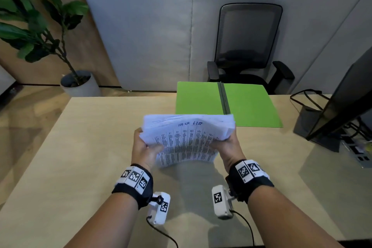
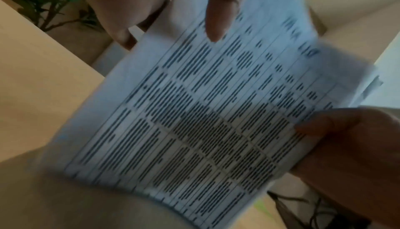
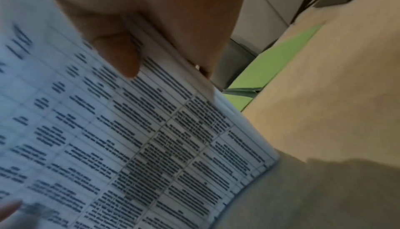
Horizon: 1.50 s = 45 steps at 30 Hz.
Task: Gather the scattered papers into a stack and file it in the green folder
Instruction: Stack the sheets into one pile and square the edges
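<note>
Left hand (image 1: 145, 148) grips the left edge of the stack of papers (image 1: 187, 139), thumb on top, fingers curled under. Right hand (image 1: 228, 145) does the same on the right edge; in the right wrist view its thumb (image 3: 116, 51) presses the printed top sheet. Stack is held up off the desk (image 1: 80, 147), center of frame, bowed, w/ edges not squared, esp. along the far side, where sheets fan out.

Risks, as I see it:
- Loose inner sheets could slide out if either grip eases, since the edges aren't flush.
- The bow could crease the sheets if squeezed harder.
- Green folder (image 1: 249, 106) lies open past the stack, upper center-right, its far edge hanging over the desk's back edge. Dropping the stack on that part could tip it off.
- Ragged edges may catch on the dark strip down the folder's middle, so prob. needs tapping square first.

Room, left to right: potted plant (image 1: 40, 26) upper left on a glossy floor, pale wood desk, gray panel wall, mesh office chair (image 1: 249, 42) behind the folder, dark monitor (image 1: 342, 102) w/ cables at the right edge.
</note>
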Each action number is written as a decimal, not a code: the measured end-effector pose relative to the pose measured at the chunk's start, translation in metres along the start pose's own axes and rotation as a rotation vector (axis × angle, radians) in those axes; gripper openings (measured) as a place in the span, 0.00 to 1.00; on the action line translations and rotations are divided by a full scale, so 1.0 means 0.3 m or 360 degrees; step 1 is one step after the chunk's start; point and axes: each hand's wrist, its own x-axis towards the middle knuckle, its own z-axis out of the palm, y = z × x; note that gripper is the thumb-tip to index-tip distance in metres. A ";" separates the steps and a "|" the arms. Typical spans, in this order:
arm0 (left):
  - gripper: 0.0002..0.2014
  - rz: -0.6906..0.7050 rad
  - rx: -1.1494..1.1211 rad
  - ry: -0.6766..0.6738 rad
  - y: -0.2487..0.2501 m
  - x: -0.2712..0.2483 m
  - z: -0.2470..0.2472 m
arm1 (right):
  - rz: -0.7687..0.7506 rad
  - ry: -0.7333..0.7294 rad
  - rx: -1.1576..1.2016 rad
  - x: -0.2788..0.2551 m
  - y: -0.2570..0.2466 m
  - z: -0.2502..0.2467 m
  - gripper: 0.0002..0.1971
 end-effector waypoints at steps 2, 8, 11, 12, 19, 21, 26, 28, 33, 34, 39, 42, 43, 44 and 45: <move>0.29 -0.0053 0.0092 0.0023 -0.035 0.001 0.010 | 0.0041 0.0063 0.0046 -0.001 0.034 -0.005 0.38; 0.22 0.0174 0.0122 0.0056 0.011 0.006 0.067 | -0.0116 0.0052 0.0019 0.020 0.022 0.023 0.25; 0.20 0.0216 0.0124 0.0103 0.021 0.007 0.069 | -0.0122 0.0110 -0.0004 0.036 0.030 0.015 0.23; 0.20 0.0198 0.0137 0.0119 0.014 0.003 0.066 | -0.0097 0.0101 -0.0034 0.034 0.042 0.011 0.23; 0.21 0.0024 0.0360 0.0084 -0.056 -0.001 0.059 | 0.0066 0.0061 -0.0255 0.026 0.112 -0.005 0.20; 0.18 0.0059 0.0416 0.0101 -0.044 0.015 0.069 | 0.0015 0.0113 -0.0269 0.046 0.111 -0.001 0.21; 0.31 0.0196 0.0248 0.0072 -0.010 0.040 0.083 | -0.0184 0.0111 -0.0067 0.064 0.059 -0.001 0.20; 0.29 0.0197 0.0212 0.0059 -0.012 0.043 0.078 | -0.0164 0.0111 -0.0062 0.069 0.069 -0.011 0.22; 0.22 -0.0046 0.0493 -0.0023 -0.114 0.045 0.042 | 0.0074 -0.0039 -0.0427 0.054 0.175 -0.033 0.24; 0.21 -0.0086 0.0547 -0.0048 -0.134 0.044 0.040 | 0.0088 -0.0056 -0.0490 0.056 0.198 -0.036 0.22; 0.21 -0.0114 0.0752 -0.0064 -0.132 0.075 0.087 | 0.0051 0.0018 -0.0586 0.083 0.195 -0.057 0.19; 0.22 -0.0136 0.0923 -0.0191 -0.140 0.120 0.132 | 0.0069 0.0108 -0.0592 0.101 0.189 -0.105 0.17; 0.22 -0.0167 0.0982 -0.0255 -0.148 0.132 0.151 | 0.0087 0.0153 -0.0609 0.107 0.196 -0.131 0.16; 0.21 -0.0213 0.1039 -0.0319 -0.158 0.143 0.172 | 0.0116 0.0197 -0.0624 0.111 0.204 -0.158 0.15; 0.21 -0.0266 0.1097 -0.0384 -0.168 0.155 0.195 | 0.0152 0.0235 -0.0632 0.113 0.213 -0.187 0.14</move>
